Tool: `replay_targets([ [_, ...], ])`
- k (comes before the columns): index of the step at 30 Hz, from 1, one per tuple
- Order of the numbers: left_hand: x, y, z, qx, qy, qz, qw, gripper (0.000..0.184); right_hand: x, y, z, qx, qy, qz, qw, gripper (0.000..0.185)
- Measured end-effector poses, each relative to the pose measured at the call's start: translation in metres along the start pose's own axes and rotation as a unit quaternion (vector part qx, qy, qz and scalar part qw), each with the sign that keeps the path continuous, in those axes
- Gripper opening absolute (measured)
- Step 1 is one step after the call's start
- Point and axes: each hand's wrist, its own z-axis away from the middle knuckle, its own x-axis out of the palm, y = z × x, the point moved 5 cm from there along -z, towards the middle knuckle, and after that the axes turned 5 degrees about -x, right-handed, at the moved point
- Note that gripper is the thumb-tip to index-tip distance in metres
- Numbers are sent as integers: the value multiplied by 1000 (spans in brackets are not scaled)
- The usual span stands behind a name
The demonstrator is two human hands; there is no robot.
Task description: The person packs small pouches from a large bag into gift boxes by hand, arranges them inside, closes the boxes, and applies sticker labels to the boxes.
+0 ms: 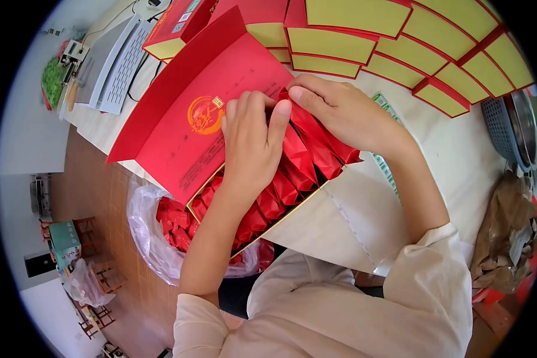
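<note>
A red gift box with a gold rim and an open printed lid lies slanted on the pale table. Rows of shiny red packets fill it. Over the box's far part, my left hand rests on the packets with thumb and fingers apart; nothing shows in it, and its fingertips lie near the lid. My right hand has its thumb and fingers closed on the top of a red packet at the far right end of the box. The two thumbs are close together.
Stacked red boxes with yellow panels stand at the back. A plastic bag of small red packets is below the table's left edge. A grey basket and brown crumpled paper are at right. A green-printed strip lies on the table.
</note>
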Motion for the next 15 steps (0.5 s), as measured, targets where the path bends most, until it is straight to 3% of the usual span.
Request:
replay_targets([
  [9, -6, -4, -2, 16, -16, 74, 997, 35, 11, -1, -5, -29, 7, 68, 997, 34],
  [11, -4, -3, 0, 37, -35, 33, 998, 25, 13, -2, -6, -28, 12, 80, 996, 32],
  [13, -5, 1, 3, 42, -22, -4, 999, 27, 17, -3, -6, -27, 16, 91, 995, 29],
  [15, -1, 3, 4, 45, -10, -42, 998, 30, 18, -6, 0, -40, 105, 176, 978, 17],
])
